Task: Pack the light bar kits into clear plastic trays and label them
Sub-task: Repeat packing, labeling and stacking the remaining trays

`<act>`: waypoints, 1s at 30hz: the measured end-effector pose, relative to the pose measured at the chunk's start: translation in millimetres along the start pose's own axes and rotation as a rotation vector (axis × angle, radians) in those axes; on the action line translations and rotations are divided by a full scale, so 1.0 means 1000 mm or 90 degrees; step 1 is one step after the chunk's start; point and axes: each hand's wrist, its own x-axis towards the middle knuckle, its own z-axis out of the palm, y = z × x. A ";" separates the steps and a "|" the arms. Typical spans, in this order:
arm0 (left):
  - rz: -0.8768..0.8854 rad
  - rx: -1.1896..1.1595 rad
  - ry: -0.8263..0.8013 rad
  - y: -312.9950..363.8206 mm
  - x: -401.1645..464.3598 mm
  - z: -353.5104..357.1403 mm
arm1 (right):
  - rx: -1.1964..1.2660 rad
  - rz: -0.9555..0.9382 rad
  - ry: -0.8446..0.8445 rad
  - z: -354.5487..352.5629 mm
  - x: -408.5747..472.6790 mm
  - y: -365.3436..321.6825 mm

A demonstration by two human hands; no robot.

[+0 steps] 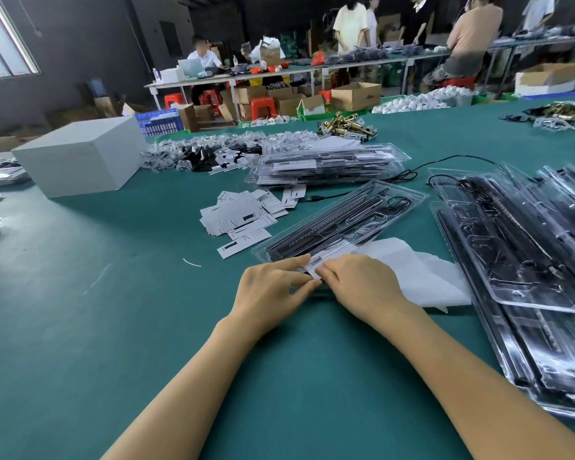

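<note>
a green worktop [80, 293] fills a dim workshop, with people at long benches far behind. both hands meet at the near end of a clear tray [342, 220] lying slantwise mid-worktop, a black light bar inside. the left hand [273, 287] and right hand [356, 287] each pinch a small white label [312, 268] in a narrow grip, against the tray's end. fingers hide most of the label; its print is unreadable.

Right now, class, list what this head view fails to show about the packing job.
- Label: print unreadable; both hands cover most of it.
- Tray: near end hidden behind the hands.
- Loose cards: text too small.
- Right trays: cut off by the frame edge.
</note>
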 end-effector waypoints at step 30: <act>0.050 -0.068 0.040 -0.013 -0.007 -0.003 | -0.121 -0.038 -0.171 0.000 -0.005 0.015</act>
